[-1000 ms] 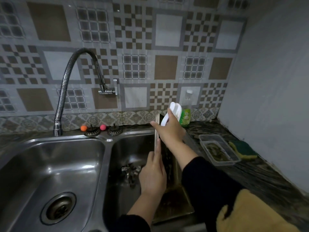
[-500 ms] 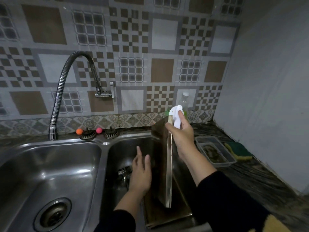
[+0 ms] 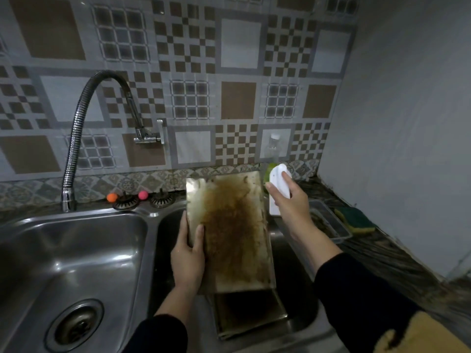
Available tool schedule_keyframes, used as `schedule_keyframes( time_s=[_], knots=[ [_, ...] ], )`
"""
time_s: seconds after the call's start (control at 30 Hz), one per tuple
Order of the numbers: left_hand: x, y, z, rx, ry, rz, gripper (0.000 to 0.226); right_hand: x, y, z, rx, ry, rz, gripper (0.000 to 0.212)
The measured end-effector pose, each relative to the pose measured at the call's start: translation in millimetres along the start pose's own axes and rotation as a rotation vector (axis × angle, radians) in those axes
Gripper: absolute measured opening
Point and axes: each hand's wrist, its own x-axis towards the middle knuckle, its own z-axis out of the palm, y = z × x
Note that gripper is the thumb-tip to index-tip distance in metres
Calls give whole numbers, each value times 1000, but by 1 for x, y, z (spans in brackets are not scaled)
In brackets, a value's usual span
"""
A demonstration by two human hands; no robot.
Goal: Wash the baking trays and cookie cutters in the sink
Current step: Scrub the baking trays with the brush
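Note:
A metal baking tray (image 3: 229, 233) smeared with brown residue stands tilted up in the right sink basin (image 3: 168, 250), its dirty face toward me. My left hand (image 3: 188, 253) grips its left edge. My right hand (image 3: 290, 205) holds a white scraper (image 3: 277, 192) just off the tray's upper right corner. A second tray (image 3: 249, 314) lies flat in the basin under the raised one. No cookie cutters show now.
The left basin (image 3: 71, 263) has a drain, with a flexible faucet (image 3: 76, 138) behind it. Two strainer plugs (image 3: 142, 198) sit on the back ledge. On the right counter are a soap bottle (image 3: 272, 154), a clear plastic container (image 3: 328, 220) and a green-yellow sponge (image 3: 355, 220).
The tray has turned from edge-on to face me. My left hand moved from open beside it to gripping its left edge. My right hand let go of the tray's top and keeps the scraper.

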Motion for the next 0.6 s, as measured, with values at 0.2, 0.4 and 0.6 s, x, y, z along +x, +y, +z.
schedule_keyframes(
  time_s=[0.2, 0.4, 0.6],
  knots=[
    [10, 12, 1, 45, 83, 24, 52, -17, -5, 2, -203, -23, -191, 74],
    [12, 38, 20, -33, 53, 161, 47, -80, 45, 41, -247, -154, -370, 67],
    [-6, 40, 44, -81, -4, 207, 47, -3, -19, 47, -262, -24, -338, 64]
  ],
)
